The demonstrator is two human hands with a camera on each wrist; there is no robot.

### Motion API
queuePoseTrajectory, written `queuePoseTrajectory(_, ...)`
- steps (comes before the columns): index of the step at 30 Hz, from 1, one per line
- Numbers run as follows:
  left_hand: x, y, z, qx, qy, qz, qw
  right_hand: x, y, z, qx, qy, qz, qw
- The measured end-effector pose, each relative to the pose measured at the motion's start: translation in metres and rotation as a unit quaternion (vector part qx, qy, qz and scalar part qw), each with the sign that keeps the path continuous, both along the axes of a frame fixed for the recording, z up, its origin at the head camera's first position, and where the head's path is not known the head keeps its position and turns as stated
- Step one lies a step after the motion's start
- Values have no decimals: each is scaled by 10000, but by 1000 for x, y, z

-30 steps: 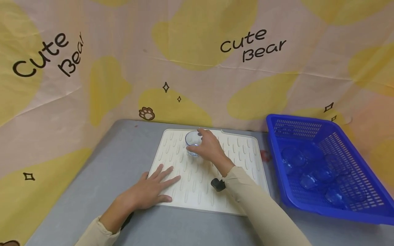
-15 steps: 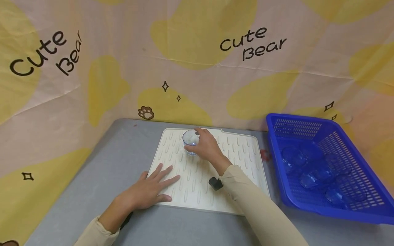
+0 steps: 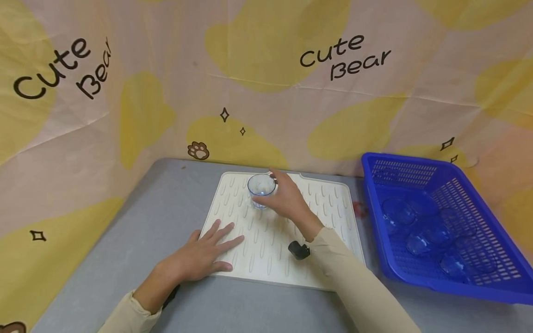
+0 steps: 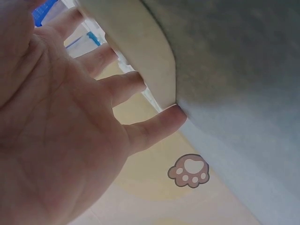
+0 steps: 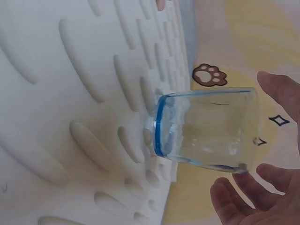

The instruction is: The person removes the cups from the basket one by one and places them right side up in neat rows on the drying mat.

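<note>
A clear drinking glass (image 3: 261,186) with a bluish rim stands upright on the white ridged drying mat (image 3: 266,259), toward its back. Around the right side of the glass, my right hand (image 3: 285,196) has its thumb and fingers spread. In the right wrist view, a gap shows between the thumb (image 5: 281,91) and the glass (image 5: 213,129), while the fingertips sit right by its rim. My left hand (image 3: 201,256) lies with spread, straight fingers on the mat's front left part. The left wrist view shows those fingers along the mat's edge (image 4: 145,56).
On the right stands a blue perforated plastic basket (image 3: 383,249) holding several glasses (image 3: 420,243). Behind the grey table (image 3: 137,231) hangs a yellow and pink printed cloth (image 3: 266,106). A small reddish patch (image 3: 359,209) shows between mat and basket.
My right hand first shifts slightly left with the glass, then its fingers spread wider and draw back a little to the right, with the glass standing on the mat. The left hand stays put.
</note>
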State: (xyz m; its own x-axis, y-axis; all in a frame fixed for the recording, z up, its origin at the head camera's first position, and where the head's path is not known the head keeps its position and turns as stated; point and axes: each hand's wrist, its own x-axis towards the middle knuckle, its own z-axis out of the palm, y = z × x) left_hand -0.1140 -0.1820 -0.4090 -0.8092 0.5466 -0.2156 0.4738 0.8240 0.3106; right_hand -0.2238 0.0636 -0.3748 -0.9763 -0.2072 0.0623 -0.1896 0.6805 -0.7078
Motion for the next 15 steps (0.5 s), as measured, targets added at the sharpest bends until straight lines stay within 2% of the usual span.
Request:
queuePoseTrajectory(7, -3, 2, 0, -52, -93, 55, 9999, 16, 29, 7, -516, 13, 90, 9986)
queuePoseTrajectory(12, -3, 2, 0, -68, -57, 80, 9999, 41, 52, 15, -790, 144, 149, 9967)
queuePoseTrajectory(15, 1, -1, -1, -94, -45, 98, 9999, 60, 64, 17, -742, 314, 251, 9964)
